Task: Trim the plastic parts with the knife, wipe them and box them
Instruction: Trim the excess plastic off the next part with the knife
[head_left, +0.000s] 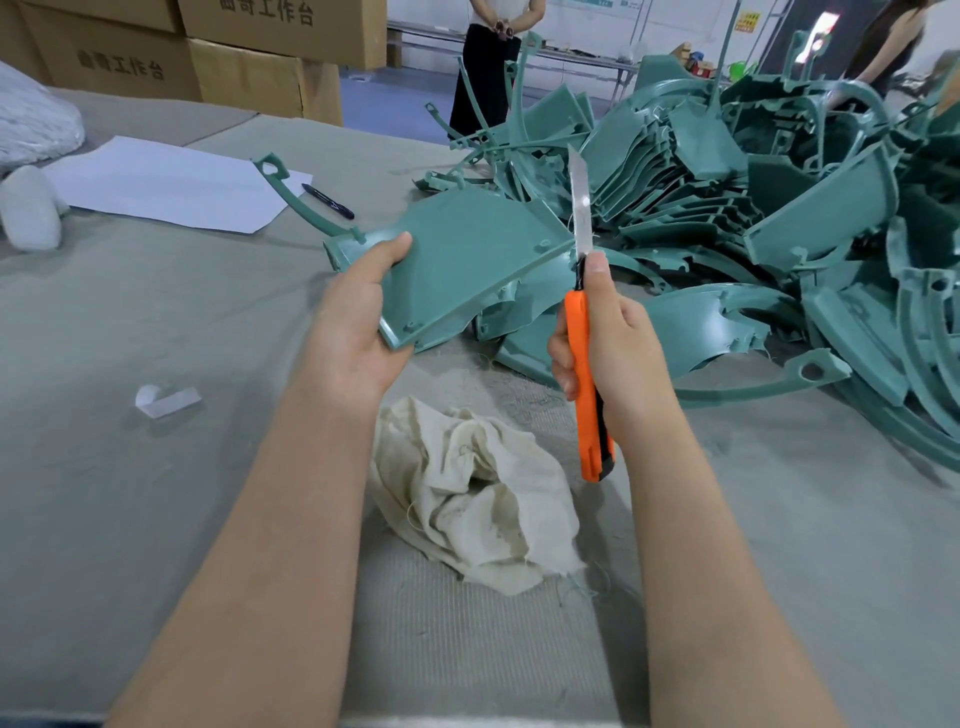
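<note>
Item under work: one teal-green curved plastic panel (467, 260), held clear of the tabletop, tilted, in front of the person at chest height. The left hand (358, 322) grips its near-left corner, thumb pressed on the upper face; the other fingers lie beneath the panel and cannot be seen.

The right hand (608, 343) holds an orange-handled snap-blade utility knife (584, 364). Its fingers (560, 356) are curled round the handle and the thumb is laid up along the black slider. The blade is run well out and points up and away. Its base stands at the panel's right-hand edge; whether steel touches plastic cannot be told.

Judgement: the trimming step is in hand, and wiping and boxing of this piece are not yet done. The next move calls for the edge laid flat to the rim and drawn away from the holding hand, with light pressure given the long blade.

Surroundings: a crumpled cream cloth (478, 493) lies on the grey fabric-covered tabletop (156, 467) just below the hands. A large heap of like teal plastic parts (753, 208) sits to the right. A white paper sheet (171, 182) with a dark pen (328, 201) lies far left, and closed brown cardboard cartons (244, 78) stand beyond.
</note>
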